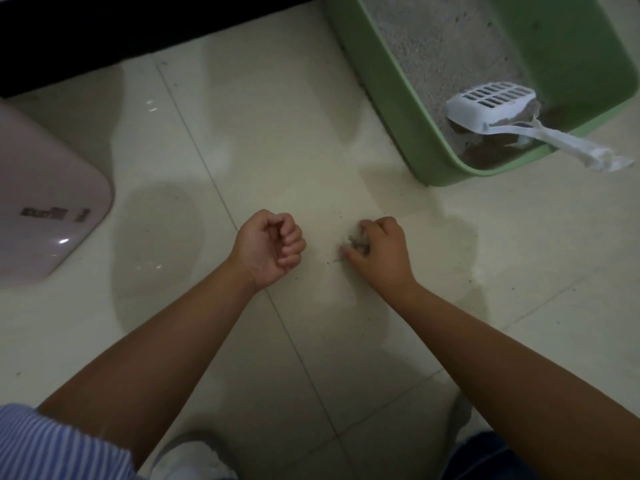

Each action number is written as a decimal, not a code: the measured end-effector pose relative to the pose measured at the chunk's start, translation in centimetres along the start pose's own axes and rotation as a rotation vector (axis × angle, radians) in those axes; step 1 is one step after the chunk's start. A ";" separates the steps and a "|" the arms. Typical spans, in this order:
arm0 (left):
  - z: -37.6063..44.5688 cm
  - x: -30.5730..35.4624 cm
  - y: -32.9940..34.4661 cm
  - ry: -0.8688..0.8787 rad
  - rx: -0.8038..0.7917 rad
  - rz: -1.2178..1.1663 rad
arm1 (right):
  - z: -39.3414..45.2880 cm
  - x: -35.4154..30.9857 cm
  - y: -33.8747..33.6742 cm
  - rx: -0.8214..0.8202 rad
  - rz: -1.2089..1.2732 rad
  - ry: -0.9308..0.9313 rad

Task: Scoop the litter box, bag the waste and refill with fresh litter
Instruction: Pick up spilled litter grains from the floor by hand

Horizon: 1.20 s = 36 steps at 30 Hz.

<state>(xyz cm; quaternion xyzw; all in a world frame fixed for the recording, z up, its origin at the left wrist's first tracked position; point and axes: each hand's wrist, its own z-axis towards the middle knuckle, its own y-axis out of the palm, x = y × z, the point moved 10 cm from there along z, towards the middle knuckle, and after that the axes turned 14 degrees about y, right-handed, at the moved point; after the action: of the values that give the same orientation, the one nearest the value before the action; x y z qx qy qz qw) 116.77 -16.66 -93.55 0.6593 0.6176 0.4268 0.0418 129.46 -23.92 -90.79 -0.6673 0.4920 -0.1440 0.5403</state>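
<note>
Pinching a little clump of spilled litter off the floor, the right hand tidies up while the left hand waits curled tight and empty, and the scoop rests in the green litter box at two o'clock.

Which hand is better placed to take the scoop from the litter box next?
Right hand, probably: it is nearer the scoop handle, though it is gathering spilled litter. Left hand is fisted, farther away.

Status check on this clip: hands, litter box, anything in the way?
Left hand fisted, empty. Right hand pinching spilled litter clump off floor. White slotted plastic scoop resting in green plastic litter box. Nothing obstructing.
</note>
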 end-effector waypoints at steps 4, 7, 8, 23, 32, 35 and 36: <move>-1.0 -0.3 -1.7 -0.038 0.057 0.037 | -0.6 -2.2 1.6 -0.045 -0.045 -0.142; -1.4 -1.1 -2.6 -0.077 0.107 0.036 | -1.3 -2.8 1.4 -0.023 -0.086 -0.282; -1.5 -1.5 -3.0 -0.089 0.127 0.033 | -1.5 -2.9 1.1 -0.006 -0.107 -0.337; -2.4 -3.3 -4.0 -0.152 0.156 -0.055 | -1.3 -0.3 1.3 -0.088 -0.241 -0.141; -2.6 -3.2 -4.0 -0.159 0.180 -0.084 | -1.5 -1.8 0.9 -0.002 -0.237 -0.333; -2.5 -3.0 -4.2 -0.150 0.209 -0.071 | -1.1 -1.9 2.0 -0.092 -0.296 -0.317; -2.5 -2.9 -4.2 -0.148 0.223 -0.063 | -1.0 -2.1 2.0 -0.098 -0.312 -0.318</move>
<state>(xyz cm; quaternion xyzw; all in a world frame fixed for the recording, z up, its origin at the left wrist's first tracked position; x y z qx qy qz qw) 112.36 -19.29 -95.88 0.6696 0.6770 0.3041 0.0270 126.72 -22.68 -91.46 -0.7750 0.2981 -0.0945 0.5492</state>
